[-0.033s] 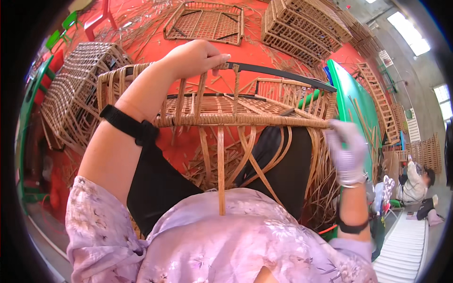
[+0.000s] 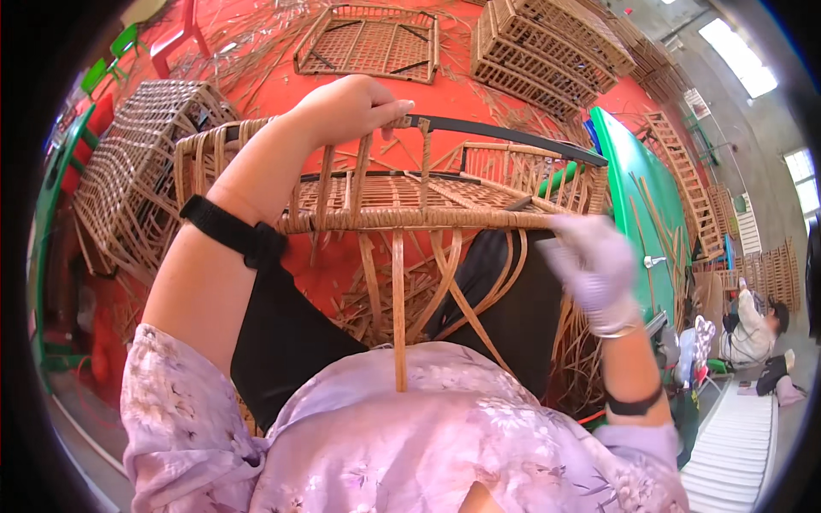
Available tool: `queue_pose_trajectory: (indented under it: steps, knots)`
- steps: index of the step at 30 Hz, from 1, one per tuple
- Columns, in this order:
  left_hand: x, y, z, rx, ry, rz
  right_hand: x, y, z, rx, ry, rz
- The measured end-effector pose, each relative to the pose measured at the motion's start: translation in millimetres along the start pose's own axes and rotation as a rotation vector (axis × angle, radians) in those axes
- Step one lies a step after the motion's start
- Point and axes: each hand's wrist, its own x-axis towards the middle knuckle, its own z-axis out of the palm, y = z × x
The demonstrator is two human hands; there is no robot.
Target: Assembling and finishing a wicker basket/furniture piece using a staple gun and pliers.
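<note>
A half-woven wicker basket (image 2: 376, 218) spans my lap, its braided edge toward me and a dark strip (image 2: 513, 134) along its far rim. Bare and bent at the wrist, my left hand (image 2: 355, 107) is closed over that far rim, thumb pointing right. My right hand (image 2: 594, 265), in a pale glove, is at the right part of the near edge, beside the hanging cane strands. Motion blurs its fingers, so their grip is unclear. Several loose cane strips (image 2: 398, 299) hang from the near edge over my lap.
Another wicker basket (image 2: 141, 162) stands at the left, with a flat wicker frame (image 2: 368, 47) and stacked wicker crates (image 2: 547, 56) farther off. A green door-like panel (image 2: 637, 214) rises on the right. Beyond it sits another person (image 2: 753, 329). Cane scraps litter the red floor (image 2: 479, 47).
My right hand has moved left along the near edge of the basket, away from the green panel. My left hand keeps its place on the far rim.
</note>
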Motion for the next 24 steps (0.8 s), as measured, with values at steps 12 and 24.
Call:
queue_pose_trajectory:
  steps: [12,24]
  knots:
    - [0,11,-6,-0.053,-0.021,-0.017,21,-42,78,0.119,-0.247,-0.238]
    - [0,6,-2,0.024,0.033,-0.009,77,-76,62,0.225,-0.227,-0.318]
